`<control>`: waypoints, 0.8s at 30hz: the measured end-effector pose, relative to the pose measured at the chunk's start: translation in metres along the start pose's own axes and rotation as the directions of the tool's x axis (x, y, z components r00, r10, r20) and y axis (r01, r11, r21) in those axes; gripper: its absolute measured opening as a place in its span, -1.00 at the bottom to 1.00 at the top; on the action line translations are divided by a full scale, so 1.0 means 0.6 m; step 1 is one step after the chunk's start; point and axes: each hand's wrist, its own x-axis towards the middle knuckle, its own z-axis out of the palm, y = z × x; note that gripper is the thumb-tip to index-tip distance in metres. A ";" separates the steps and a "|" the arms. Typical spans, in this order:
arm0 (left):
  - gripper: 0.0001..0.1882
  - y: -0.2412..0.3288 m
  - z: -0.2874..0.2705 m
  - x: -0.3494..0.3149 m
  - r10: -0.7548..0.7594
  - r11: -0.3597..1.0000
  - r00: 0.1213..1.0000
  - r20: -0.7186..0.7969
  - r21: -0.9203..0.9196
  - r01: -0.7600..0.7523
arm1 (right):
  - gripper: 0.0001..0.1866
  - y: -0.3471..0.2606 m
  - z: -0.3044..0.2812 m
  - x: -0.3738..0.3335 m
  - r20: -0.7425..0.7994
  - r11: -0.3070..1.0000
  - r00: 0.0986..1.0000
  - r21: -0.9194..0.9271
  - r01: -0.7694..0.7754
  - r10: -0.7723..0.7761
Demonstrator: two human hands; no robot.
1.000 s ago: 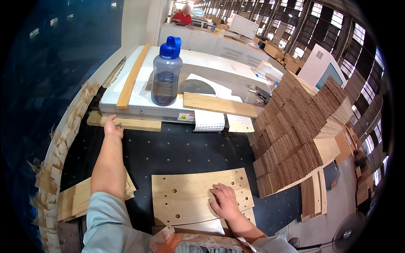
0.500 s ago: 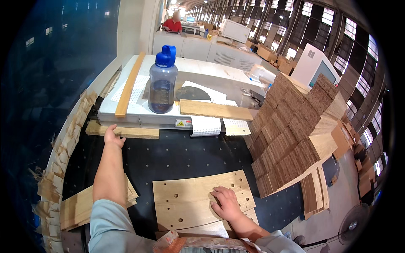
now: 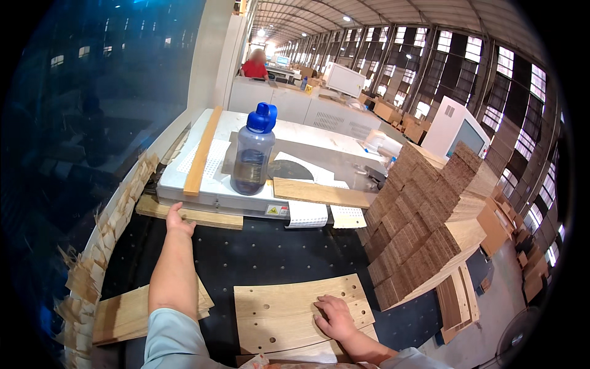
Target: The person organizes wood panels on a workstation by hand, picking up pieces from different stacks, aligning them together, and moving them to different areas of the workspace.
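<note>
My left hand (image 3: 180,221) reaches out to a narrow wooden strip (image 3: 218,220) lying along the front of a white machine bed (image 3: 246,206). Its fingers rest over the strip, with the thumb spread aside. Near me, my right hand (image 3: 337,318) lies palm down on a pale wooden board (image 3: 276,302) with several drilled holes, fingers loosely apart. More board edges show beneath that one. Under my left forearm sit some stacked wooden pieces (image 3: 126,313), partly hidden by the arm.
A tall stack of wooden boards (image 3: 412,227) rises at the right. On the machine bed stand a blue-capped bottle (image 3: 252,157), a long wooden strip (image 3: 203,154) and a short board (image 3: 319,192). Torn paper-like flaps (image 3: 92,264) line the left edge. A person in red (image 3: 255,66) is far off.
The view has tilted upward, so everything sits lower in the picture. Both hands stay in about the same place on the strip and the drilled board.
</note>
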 end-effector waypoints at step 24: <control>-0.09 0.001 0.008 -0.018 0.013 0.996 0.997 0.072 0.087 -0.020 | -0.65 0.001 0.002 -0.005 0.015 1.000 1.000 0.008 -0.026 0.026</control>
